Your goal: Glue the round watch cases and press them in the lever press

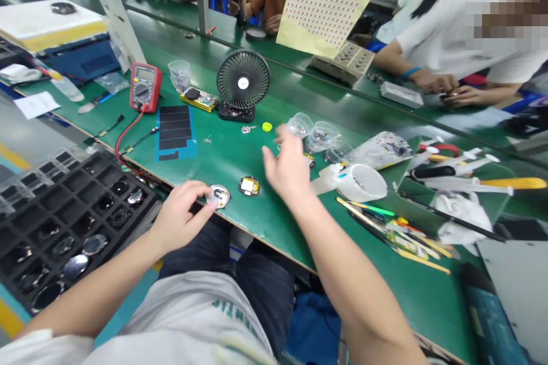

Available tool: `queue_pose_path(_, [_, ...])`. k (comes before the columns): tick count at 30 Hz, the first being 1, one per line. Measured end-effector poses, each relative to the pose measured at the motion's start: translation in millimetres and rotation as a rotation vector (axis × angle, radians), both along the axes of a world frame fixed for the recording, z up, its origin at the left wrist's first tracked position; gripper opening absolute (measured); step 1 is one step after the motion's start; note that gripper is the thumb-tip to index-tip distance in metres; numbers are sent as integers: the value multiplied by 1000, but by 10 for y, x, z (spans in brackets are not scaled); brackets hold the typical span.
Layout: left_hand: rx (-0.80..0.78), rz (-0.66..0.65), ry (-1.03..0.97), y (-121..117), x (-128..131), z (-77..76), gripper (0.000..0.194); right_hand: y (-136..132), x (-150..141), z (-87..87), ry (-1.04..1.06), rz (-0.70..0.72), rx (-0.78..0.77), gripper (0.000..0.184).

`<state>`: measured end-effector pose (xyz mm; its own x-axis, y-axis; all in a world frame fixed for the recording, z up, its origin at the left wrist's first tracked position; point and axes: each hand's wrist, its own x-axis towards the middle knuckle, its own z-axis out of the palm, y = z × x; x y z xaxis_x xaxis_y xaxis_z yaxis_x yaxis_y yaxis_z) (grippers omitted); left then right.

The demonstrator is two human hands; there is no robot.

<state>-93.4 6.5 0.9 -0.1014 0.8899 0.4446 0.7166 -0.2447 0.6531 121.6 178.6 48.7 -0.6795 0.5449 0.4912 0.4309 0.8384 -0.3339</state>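
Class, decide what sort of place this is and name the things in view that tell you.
Probably a small-electronics assembly or repair workshop: a red multimeter stands on the green bench, a black foam tray holds round parts in compartments, and other people work with their hands across the bench.

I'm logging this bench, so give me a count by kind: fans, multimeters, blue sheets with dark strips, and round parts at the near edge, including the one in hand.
Fan: 1
Multimeter: 1
Blue sheet: 1
Round parts: 2 (held part, loose part)
Total: 5
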Motion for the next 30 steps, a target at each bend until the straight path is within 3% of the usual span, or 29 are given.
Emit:
queue_pose_path(2, [-25, 45, 97, 17, 19, -59, 36, 52, 22, 32, 94, -216, -36, 42])
queue_pose_path(3, [-32, 64, 139, 29, 32, -86, 47, 22, 45, 21, 85, -235, -59, 45])
queue_pose_path(6, [-61, 101, 233, 70, 55, -148, 69, -175, 132, -83, -115, -59, -69, 49])
queue_pose_path(8, [-102, 104, 259, 94, 44, -161, 70, -269, 149, -161, -256, 47, -50, 58])
queue_pose_path(10, [-147, 80, 261, 111, 14, -153, 68, -288, 92, -205, -334, 35, -45, 63])
queue_pose_path(13, [-196, -29, 246, 153, -37, -116, 68, -248, -76, -189, -382, -97, -27, 50])
queue_pose_path(17, [-173, -310, 258, 292, -82, -59, 59, -312, -58, -55, -394, -208, 19, 56])
queue_pose_path(20, [-157, -514, 279, 397, -114, -32, 57, -528, 331, 58, -410, -247, 45, 47])
queue_pose_path(22, [-137, -561, 280, 438, -135, -39, 62, -680, 749, 90, -417, -348, 54, 36])
queue_pose_path(26, [-88, -494, 246, 455, -115, -78, 71, -844, 1676, 15, -425, -758, 93, 35])
queue_pose_path(27, [-90, -473, 249, 453, -96, -77, 72, -855, 1865, -27, -529, -863, 98, 36])
queue_pose_path(30, [-133, -459, 281, 453, -49, -44, 68, -857, 2224, -168, -717, -896, 108, 32])
